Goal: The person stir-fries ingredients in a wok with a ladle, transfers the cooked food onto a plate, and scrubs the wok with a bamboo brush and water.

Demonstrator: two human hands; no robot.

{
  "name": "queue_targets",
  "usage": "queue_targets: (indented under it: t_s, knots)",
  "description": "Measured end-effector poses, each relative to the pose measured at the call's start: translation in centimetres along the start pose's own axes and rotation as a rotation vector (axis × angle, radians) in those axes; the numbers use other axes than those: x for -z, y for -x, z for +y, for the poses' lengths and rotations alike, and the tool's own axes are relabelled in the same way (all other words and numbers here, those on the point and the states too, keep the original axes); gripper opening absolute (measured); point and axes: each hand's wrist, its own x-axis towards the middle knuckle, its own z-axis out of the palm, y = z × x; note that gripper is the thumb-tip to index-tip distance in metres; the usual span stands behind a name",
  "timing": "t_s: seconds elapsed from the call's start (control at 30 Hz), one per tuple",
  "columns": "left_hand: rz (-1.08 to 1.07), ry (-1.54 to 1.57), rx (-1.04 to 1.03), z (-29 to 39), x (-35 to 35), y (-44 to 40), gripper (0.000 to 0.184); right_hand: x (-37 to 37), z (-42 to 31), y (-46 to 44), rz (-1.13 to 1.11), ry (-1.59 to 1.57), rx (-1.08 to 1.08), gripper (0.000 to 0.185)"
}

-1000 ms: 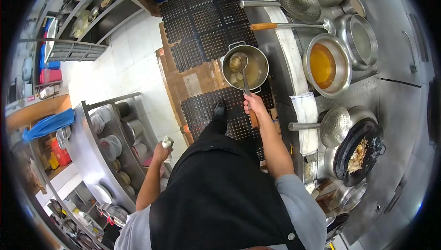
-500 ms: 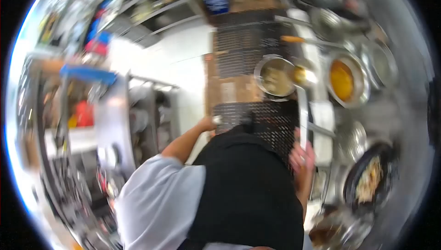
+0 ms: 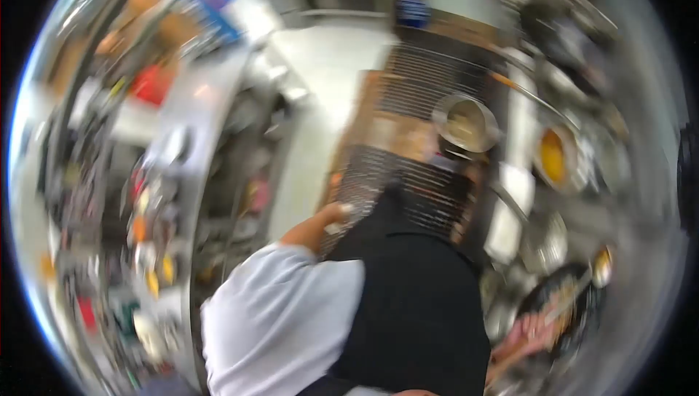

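Running down the right is a big steel tabletop (image 3: 577, 203), black rubber mat (image 3: 429, 199) alongside, probably for footing. Folded white towels (image 3: 510, 210) line the tabletop's front edge, I'd guess to catch drips. Toward its near end sits the wok (image 3: 564, 277), food in it, easy to reach from here. Silver pot (image 3: 482, 111) shows beside that front edge, over the mat; can't tell what's holding it up. Bowl of orange liquid (image 3: 554, 154) is farther along the tabletop, strainer (image 3: 551, 243) between it and the wok, handle poking toward the front edge, handy for grabbing. The ladle (image 3: 603, 266) is over the wok, right hand (image 3: 530, 335) wrapped around its handle, so the scoop end reaches the far side. Left hand (image 3: 333, 215) is off over the mat, grip pinching a small white thing (image 3: 346, 209), too blurry to name.
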Motion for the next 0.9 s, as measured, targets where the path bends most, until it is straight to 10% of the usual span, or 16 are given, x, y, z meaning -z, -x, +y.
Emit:
queue_targets:
  t_s: [0.03,0.1,0.2,0.3,0.43,0.57,0.63,0.67,0.77,0.9]
  knots:
    - [-0.216,-0.213,-0.525,-5.4,-3.5,-5.0,0.024,-0.3,-0.1,1.1,0.213,-0.010,0.132,0.057]
    - [-0.104,-0.191,-0.218,-4.6,-1.7,-1.8,0.027,1.0,-1.6,2.9,0.386,0.479,0.243,0.058]
    - [-0.065,-0.035,-0.246,0.0,2.9,-0.8,0.031,8.0,-5.4,4.7,0.635,0.466,0.086,0.013]
    - [-0.076,0.056,-0.359,6.4,6.1,-2.6,0.036,14.3,-8.5,6.6,0.613,0.522,0.119,0.018]
    - [0.028,-0.015,-0.523,23.3,9.7,-1.3,0.031,15.2,-11.2,9.0,0.659,0.616,0.188,0.017]
    - [-0.358,0.435,-0.656,43.3,10.6,9.9,0.021,12.9,-10.2,10.7,0.709,0.408,0.371,0.015]
    - [-0.478,0.142,-1.038,49.0,8.6,9.7,0.019,12.8,-8.9,10.5,0.779,0.496,0.361,0.024]
    - [-0.727,0.370,-0.549,53.5,7.2,12.5,0.020,12.8,-8.2,10.3,0.889,0.606,0.310,0.033]
    - [-0.966,0.440,-0.618,60.5,-0.6,14.2,0.029,10.7,-7.8,11.2,0.943,0.906,0.206,0.072]
    - [-1.337,0.458,-0.472,66.5,-11.3,15.7,0.048,9.5,-2.1,11.0,1.194,0.938,0.160,0.069]
